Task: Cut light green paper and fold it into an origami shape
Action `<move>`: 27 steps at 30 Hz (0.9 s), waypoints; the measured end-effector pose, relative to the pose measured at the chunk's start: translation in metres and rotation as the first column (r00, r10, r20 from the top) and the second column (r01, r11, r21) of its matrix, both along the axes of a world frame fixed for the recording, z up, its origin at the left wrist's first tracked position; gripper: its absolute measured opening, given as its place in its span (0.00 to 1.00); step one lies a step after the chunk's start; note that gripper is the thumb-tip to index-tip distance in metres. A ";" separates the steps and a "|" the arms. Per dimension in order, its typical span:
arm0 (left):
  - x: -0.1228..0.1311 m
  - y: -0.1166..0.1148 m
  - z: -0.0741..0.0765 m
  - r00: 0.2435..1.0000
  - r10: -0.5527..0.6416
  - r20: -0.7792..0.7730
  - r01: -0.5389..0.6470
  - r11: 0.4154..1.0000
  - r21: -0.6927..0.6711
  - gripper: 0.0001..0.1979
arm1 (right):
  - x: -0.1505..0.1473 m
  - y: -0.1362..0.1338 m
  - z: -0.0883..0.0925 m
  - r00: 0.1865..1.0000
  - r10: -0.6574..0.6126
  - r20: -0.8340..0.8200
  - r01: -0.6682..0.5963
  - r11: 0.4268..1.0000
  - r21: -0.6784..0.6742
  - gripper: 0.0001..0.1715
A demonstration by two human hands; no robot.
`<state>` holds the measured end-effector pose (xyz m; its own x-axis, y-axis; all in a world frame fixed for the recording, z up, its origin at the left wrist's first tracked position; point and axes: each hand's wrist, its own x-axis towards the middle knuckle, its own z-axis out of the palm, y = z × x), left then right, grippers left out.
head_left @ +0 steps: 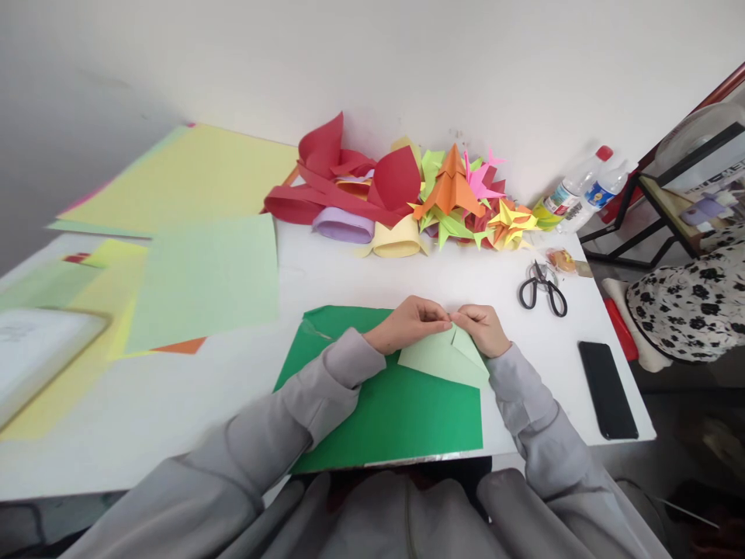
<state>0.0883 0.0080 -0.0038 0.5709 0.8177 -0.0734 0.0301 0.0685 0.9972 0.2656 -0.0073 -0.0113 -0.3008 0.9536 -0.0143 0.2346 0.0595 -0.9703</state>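
Note:
A pale green sheet of paper [434, 359], partly folded, lies over the right part of a dark green board [401, 423]. My left hand [412, 322] pinches the paper's top point between thumb and fingers. Meeting it there, my right hand [482, 328] is closed on the right side of the same point. A folded flap with a slanting edge runs down from the fingers toward the right. The fingertips cover the very tip of the paper.
Black-handled scissors [542, 289] and a black phone [608, 390] lie at the right. Folded paper shapes [451, 186] pile up along the wall beside two plastic bottles [576, 186]. Large coloured sheets [209, 272] and a white box [40, 353] occupy the left.

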 end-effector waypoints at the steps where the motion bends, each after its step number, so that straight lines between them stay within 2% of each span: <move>1: 0.000 0.000 0.000 1.000 0.000 0.001 0.000 1.000 -0.006 0.13 | 0.000 0.000 -0.001 1.000 0.004 -0.014 -0.004 1.000 -0.024 0.29; 4: -0.001 0.000 0.001 1.000 -0.021 -0.006 0.021 1.000 -0.022 0.13 | 0.000 -0.001 -0.002 1.000 0.025 0.002 -0.024 1.000 -0.015 0.32; 8: -0.001 0.000 0.000 0.994 -0.109 -0.002 0.108 0.993 -0.035 0.15 | -0.001 -0.002 0.003 0.998 0.062 0.028 -0.062 0.998 0.023 0.34; 14: -0.002 -0.002 0.001 0.981 -0.192 0.011 0.192 0.981 -0.010 0.18 | -0.003 -0.002 0.004 0.973 0.230 -0.015 -0.230 0.967 -0.105 0.35; 21: -0.002 -0.003 0.006 0.968 -0.246 -0.041 0.247 0.969 0.015 0.21 | -0.003 -0.003 0.003 0.977 0.175 -0.125 -0.194 0.968 -0.162 0.30; 27: -0.001 -0.006 0.003 0.979 -0.201 0.016 0.197 0.972 0.130 0.20 | -0.006 -0.006 0.002 0.977 0.135 -0.164 -0.167 0.965 -0.204 0.30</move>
